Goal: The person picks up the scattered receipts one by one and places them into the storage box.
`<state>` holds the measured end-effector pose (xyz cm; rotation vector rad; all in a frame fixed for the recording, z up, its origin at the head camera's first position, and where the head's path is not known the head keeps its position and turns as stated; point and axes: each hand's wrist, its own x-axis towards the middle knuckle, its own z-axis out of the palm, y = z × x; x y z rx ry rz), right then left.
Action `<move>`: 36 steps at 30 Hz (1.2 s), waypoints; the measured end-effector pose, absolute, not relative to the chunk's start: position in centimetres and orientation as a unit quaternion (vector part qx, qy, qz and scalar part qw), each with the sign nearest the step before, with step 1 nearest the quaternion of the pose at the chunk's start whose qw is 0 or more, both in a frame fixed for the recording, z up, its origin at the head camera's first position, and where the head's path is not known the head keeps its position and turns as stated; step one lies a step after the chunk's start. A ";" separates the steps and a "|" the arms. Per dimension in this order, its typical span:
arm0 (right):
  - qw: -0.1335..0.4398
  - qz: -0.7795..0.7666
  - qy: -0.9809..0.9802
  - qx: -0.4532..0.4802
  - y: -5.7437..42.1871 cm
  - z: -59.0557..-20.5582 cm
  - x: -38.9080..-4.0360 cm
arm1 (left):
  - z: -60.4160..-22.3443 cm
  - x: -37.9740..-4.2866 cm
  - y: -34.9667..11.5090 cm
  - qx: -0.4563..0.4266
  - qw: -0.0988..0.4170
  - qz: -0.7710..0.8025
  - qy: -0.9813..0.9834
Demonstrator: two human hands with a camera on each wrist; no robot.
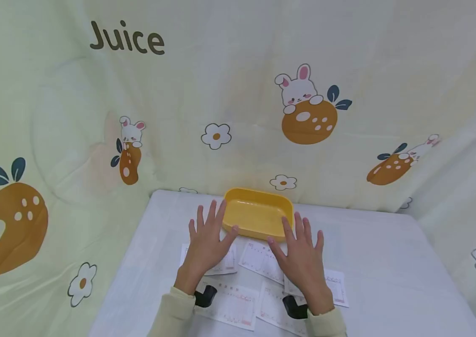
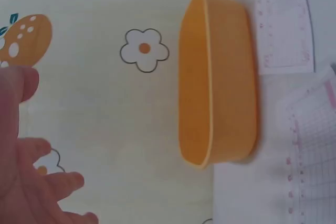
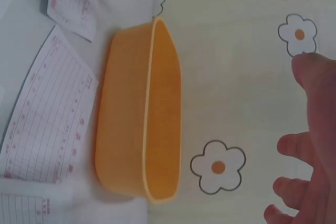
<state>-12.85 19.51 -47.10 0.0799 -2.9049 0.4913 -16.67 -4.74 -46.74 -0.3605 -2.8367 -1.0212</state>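
My left hand (image 1: 208,245) is spread with straight fingers above the table, over the left part of the papers. The right hand (image 1: 303,262) is likewise spread, over the papers on the right. Neither hand holds anything. Between and beyond them stands a yellow plastic tray (image 1: 259,233) with nothing visible inside. Several printed paper slips lie in front of it: one slip (image 1: 225,264) partly under the left hand, another slip (image 1: 261,260) near the tray, one (image 1: 336,285) by the right wrist, and larger ones (image 1: 231,304) nearer me. Both wrist views show the tray's side wall (image 2: 233,77) (image 3: 123,114).
A white-covered table (image 1: 381,267) carries everything. Behind it hangs a pale curtain (image 1: 238,93) printed with rabbits, oranges and flowers, close to the table's back edge. Black wrist mounts (image 1: 206,296) sit at both sleeves.
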 end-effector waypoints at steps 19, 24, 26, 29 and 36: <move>0.043 0.191 -0.977 -0.083 28.7 -49.2 -6.9 | -49.1 -26.6 -8.9 -0.134 -0.075 -0.381 -0.912; 0.055 0.190 -0.975 -0.097 30.8 -50.4 -4.9 | -51.0 -28.6 -10.3 -0.137 -0.133 -0.318 -0.929; 0.052 0.190 -0.975 -0.105 31.6 -50.9 -4.1 | -52.1 -29.1 -10.7 -0.134 -0.151 -0.307 -0.930; 0.050 0.187 -0.974 -0.120 32.7 -51.7 -2.9 | -53.6 -29.8 -11.0 -0.144 -0.160 -0.295 -0.931; 0.008 0.184 -0.969 -0.165 35.5 -53.1 -0.7 | -55.5 -30.5 -9.5 -0.209 -0.145 -0.267 -0.930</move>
